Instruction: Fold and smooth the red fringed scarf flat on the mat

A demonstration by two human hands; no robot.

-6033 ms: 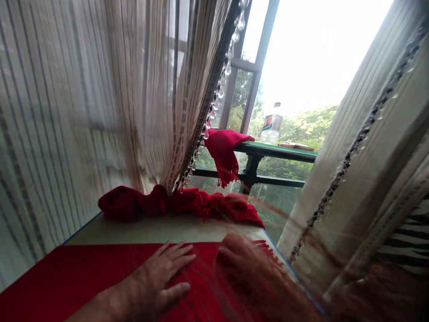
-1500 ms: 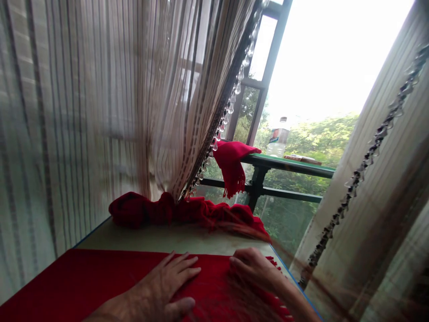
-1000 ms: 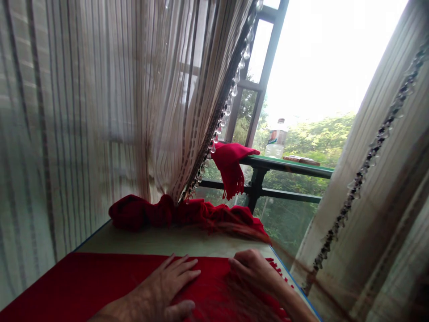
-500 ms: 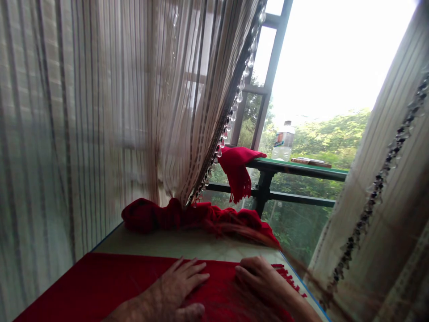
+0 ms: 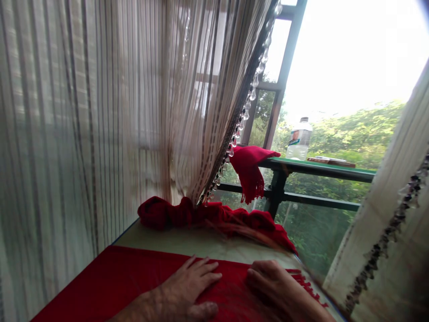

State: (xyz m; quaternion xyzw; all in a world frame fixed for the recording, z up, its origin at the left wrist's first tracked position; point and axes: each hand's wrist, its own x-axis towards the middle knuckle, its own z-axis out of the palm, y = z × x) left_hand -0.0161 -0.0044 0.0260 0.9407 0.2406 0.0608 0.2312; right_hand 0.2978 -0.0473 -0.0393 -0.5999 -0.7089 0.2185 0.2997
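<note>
On the head view, I see the red fringed cloth (image 5: 110, 281) flat on the table (image 5: 154, 239), left hand (image 5: 192, 286) spread on it, right hand (image 5: 268, 279) curled there; whether it pinches fabric, I can't tell. A capped clear bottle (image 5: 299, 141), fill level unclear, stands on the railing (image 5: 321, 167).

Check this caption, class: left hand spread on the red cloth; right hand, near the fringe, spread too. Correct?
No: the head view shows the right hand curled, not spread. It is near the fringe, and the left hand is spread on the red cloth.
</note>
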